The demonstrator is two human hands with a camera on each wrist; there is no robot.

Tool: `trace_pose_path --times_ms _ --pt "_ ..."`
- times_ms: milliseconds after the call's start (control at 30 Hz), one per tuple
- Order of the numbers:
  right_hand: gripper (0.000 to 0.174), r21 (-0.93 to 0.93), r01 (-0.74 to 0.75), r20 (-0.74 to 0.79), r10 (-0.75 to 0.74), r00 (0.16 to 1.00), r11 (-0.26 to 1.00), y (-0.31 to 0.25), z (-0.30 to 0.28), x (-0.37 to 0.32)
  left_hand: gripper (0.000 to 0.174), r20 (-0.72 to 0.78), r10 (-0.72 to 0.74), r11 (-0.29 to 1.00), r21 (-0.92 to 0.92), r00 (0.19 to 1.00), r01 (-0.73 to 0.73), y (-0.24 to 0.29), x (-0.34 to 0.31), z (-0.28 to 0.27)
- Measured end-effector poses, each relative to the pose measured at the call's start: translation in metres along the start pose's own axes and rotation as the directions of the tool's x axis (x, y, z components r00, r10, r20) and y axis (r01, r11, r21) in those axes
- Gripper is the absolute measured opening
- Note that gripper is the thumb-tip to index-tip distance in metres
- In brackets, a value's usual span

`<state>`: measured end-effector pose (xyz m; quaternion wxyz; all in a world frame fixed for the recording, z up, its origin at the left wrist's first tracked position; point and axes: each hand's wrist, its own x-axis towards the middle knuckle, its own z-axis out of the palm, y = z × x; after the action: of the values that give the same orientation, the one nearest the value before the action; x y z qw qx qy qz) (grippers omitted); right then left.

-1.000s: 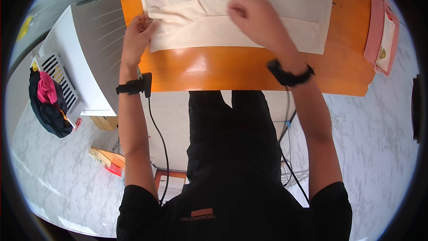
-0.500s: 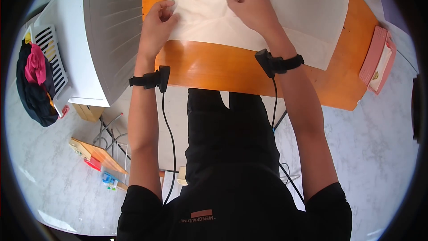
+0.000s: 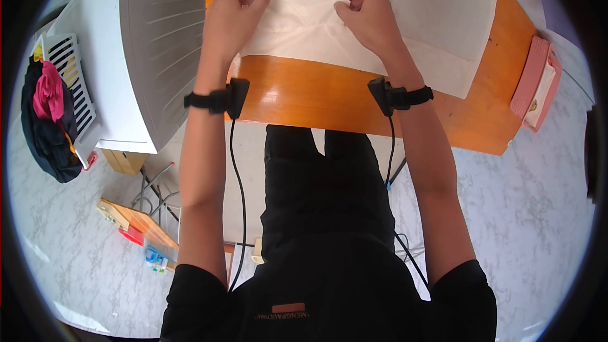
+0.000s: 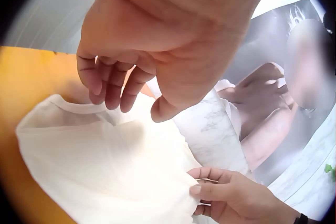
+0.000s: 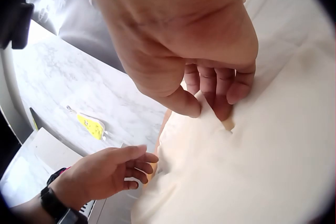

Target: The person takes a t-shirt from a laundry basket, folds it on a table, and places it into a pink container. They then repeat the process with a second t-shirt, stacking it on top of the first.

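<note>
A cream cloth (image 3: 418, 19) lies spread on the orange table, with a flap (image 3: 297, 6) folded over along its near left part. My right hand (image 3: 370, 19) pinches the flap's edge between thumb and fingers; the left wrist view shows this right hand (image 4: 236, 198) at the side of the cloth. At the cloth's left end my left hand (image 3: 231, 22) hovers with loosely bent fingers, its thumb apart from them. From the right wrist view the left hand (image 5: 107, 174) is seen beside the cloth, holding nothing. A banded, curved opening (image 4: 79, 108) shows below its fingers.
The orange table (image 3: 304, 95) ends close in front of the body. A white cabinet (image 3: 126, 57) stands against its left side, with a slatted white basket (image 3: 73, 76) of dark and pink clothes beyond. At the right edge is a pink basket (image 3: 535, 82). Cables hang from both wrists.
The right hand has come to the flap and taken its edge; the flap now lies smoother. My left hand has let go and moved slightly forward. The whole head view has shifted.
</note>
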<state>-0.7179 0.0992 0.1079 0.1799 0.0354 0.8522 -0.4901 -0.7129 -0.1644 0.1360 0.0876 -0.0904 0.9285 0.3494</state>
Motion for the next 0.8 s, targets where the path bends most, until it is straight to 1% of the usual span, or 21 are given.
trace_pose_path --times_ms 33,67,100,133,200,233,300,333,367,400,433,467,500,533,567,600,633,700,733,767,800 --pt "0.030 0.017 0.011 -0.004 -0.011 1.000 1.000 0.001 0.001 -0.001 0.038 0.002 0.001 1.000 0.002 1.000 -0.001 0.005 0.009 -0.001" --pt "0.030 0.019 0.010 -0.006 -0.010 1.000 1.000 0.000 0.001 -0.002 0.038 0.138 -0.070 0.997 0.054 0.988 0.063 0.010 0.019 -0.002" --pt "0.029 0.058 0.022 -0.008 -0.022 1.000 0.998 -0.001 0.001 -0.004 0.037 0.268 -0.145 0.987 0.113 0.953 0.118 0.014 0.026 0.000" --pt "0.029 0.095 0.034 -0.012 -0.033 0.999 0.995 -0.002 0.000 -0.005 0.037 0.271 -0.140 0.987 0.112 0.952 0.113 0.012 0.028 0.002" --pt "0.029 0.110 0.051 -0.010 -0.050 0.999 0.993 0.000 0.000 -0.006 0.032 0.257 -0.020 0.967 -0.241 0.966 0.084 0.005 0.031 0.004" --pt "0.029 0.126 0.070 -0.003 -0.070 0.998 0.990 0.001 -0.001 -0.007 0.032 0.262 -0.015 0.967 -0.241 0.965 0.080 0.002 0.033 0.005" --pt "0.029 0.141 0.083 -0.006 -0.083 0.997 0.986 0.002 -0.004 -0.010 0.022 0.358 0.153 0.833 -0.549 0.921 0.075 -0.007 0.033 0.005" --pt "0.029 0.155 0.102 -0.005 -0.102 0.995 0.983 0.001 -0.005 -0.010 0.022 0.362 0.155 0.835 -0.546 0.919 0.075 -0.003 0.031 0.004" --pt "0.029 0.158 0.100 -0.009 -0.100 0.995 0.982 0.002 -0.005 -0.010 0.022 0.329 0.153 0.798 -0.597 0.932 0.080 0.000 0.028 0.002" --pt "0.029 0.161 0.148 -0.039 -0.144 0.989 0.976 0.003 -0.005 -0.010 0.024 0.296 0.150 0.758 -0.647 0.943 0.083 0.003 0.026 0.002" --pt "0.030 0.161 0.195 -0.067 -0.186 0.980 0.968 0.004 -0.005 -0.011 0.024 0.301 0.152 0.758 -0.647 0.941 0.084 -0.003 0.029 0.004" --pt "0.030 0.161 0.190 -0.069 -0.181 0.981 0.968 0.002 -0.011 -0.008 0.027 0.199 0.160 0.803 -0.596 0.967 -0.010 -0.011 0.033 0.007" --pt "0.044 0.075 0.026 0.101 -0.033 0.994 0.997 0.000 -0.020 -0.002 0.030 0.093 0.176 0.841 -0.531 0.980 -0.101 -0.020 0.035 0.012" --pt "0.062 -0.036 -0.124 0.253 0.129 0.959 0.992 -0.001 -0.025 0.002 0.030 0.095 0.178 0.841 -0.531 0.979 -0.101 -0.018 0.032 0.014" --pt "0.062 -0.034 -0.125 0.251 0.130 0.959 0.992 0.002 -0.021 -0.001 0.028 -0.092 0.182 0.915 -0.348 0.979 -0.203 -0.017 0.028 0.015" --pt "0.043 -0.042 0.092 -0.060 -0.095 0.994 0.995 0.007 -0.013 -0.007 0.028 -0.271 0.219 0.955 -0.138 0.937 -0.263 -0.016 0.024 0.015" --pt "0.027 -0.119 0.289 -0.356 -0.313 0.881 0.950 0.013 -0.008 -0.013 0.028 -0.269 0.224 0.954 -0.139 0.937 -0.267 -0.014 0.016 0.010" --pt "0.025 -0.097 0.258 -0.347 -0.276 0.896 0.961 0.019 -0.022 -0.034 0.031 -0.110 0.147 0.988 -0.036 0.983 -0.152 -0.004 -0.011 0.003" --pt "0.023 -0.077 0.230 -0.331 -0.243 0.912 0.970 0.023 -0.035 -0.047 0.033 -0.061 0.059 0.996 -0.057 0.996 -0.062 0.002 -0.024 0.001" --pt "0.023 -0.105 0.218 -0.339 -0.240 0.910 0.970 0.030 -0.050 -0.062 0.035 -0.007 -0.028 0.997 -0.074 1.000 0.027 0.005 -0.035 -0.001" --pt "0.020 -0.094 0.120 -0.358 -0.146 0.922 0.988 0.037 -0.067 -0.079 0.037 0.022 -0.060 0.998 -0.012 0.998 0.060 0.001 -0.042 0.000"
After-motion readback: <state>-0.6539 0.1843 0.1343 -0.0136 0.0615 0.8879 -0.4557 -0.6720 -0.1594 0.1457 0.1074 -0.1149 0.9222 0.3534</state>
